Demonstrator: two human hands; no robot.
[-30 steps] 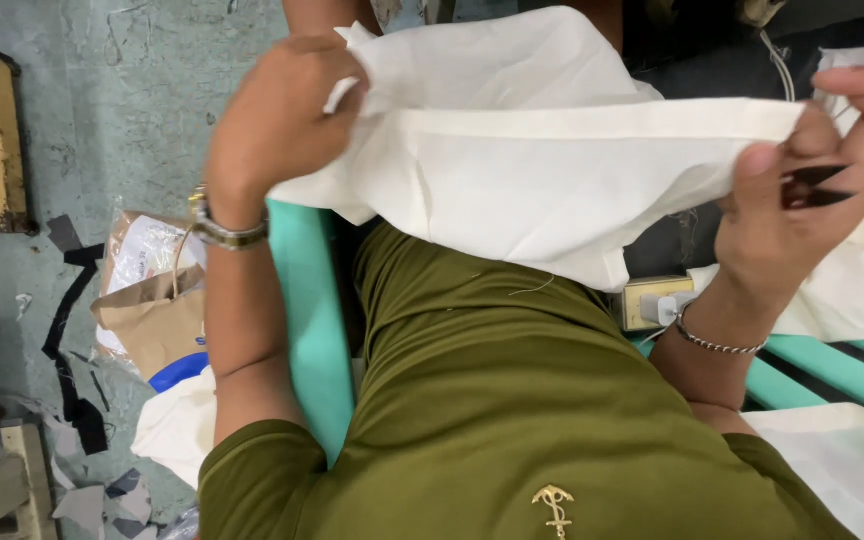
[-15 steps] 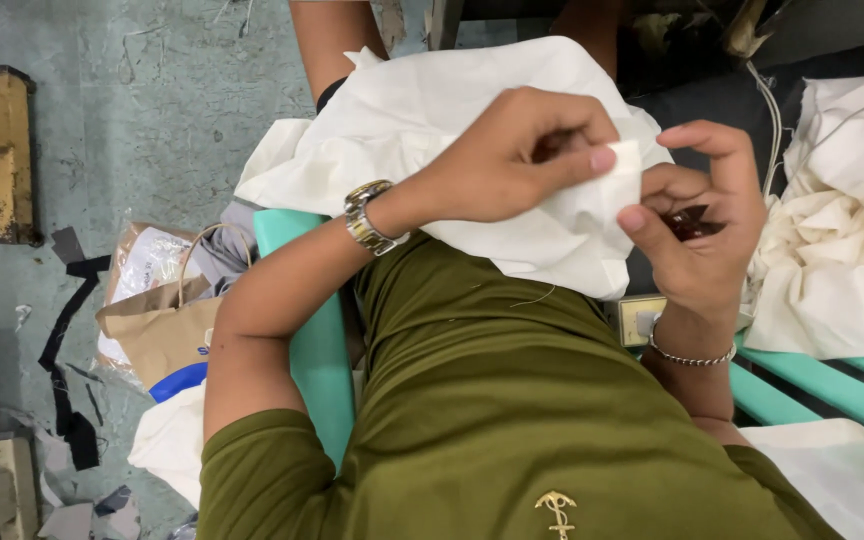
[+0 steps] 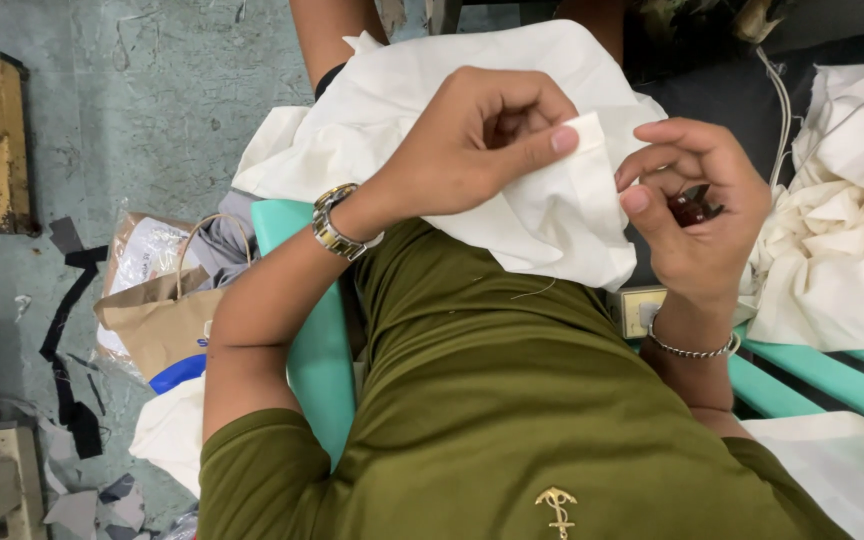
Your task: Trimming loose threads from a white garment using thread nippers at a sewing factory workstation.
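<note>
While my left hand (image 3: 472, 140) pinches a folded edge of the white cloth (image 3: 552, 215) over my lap | my right hand (image 3: 697, 215) curls half-closed just beside that edge, a small dark object (image 3: 694, 205) tucked in the palm | cream fabric heap (image 3: 842, 250) at right | brown paper bag (image 3: 157, 315) on the floor at left

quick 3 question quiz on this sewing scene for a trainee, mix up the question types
1. True or false: the left hand pinches a folded edge of the white cloth.
2. The small dark tool sits in which hand? A) left B) right C) neither
3. What stands on the floor beside the teal bench?

Key
1. True.
2. B, the right hand cradles it in the palm.
3. A brown paper bag with handles.
</note>
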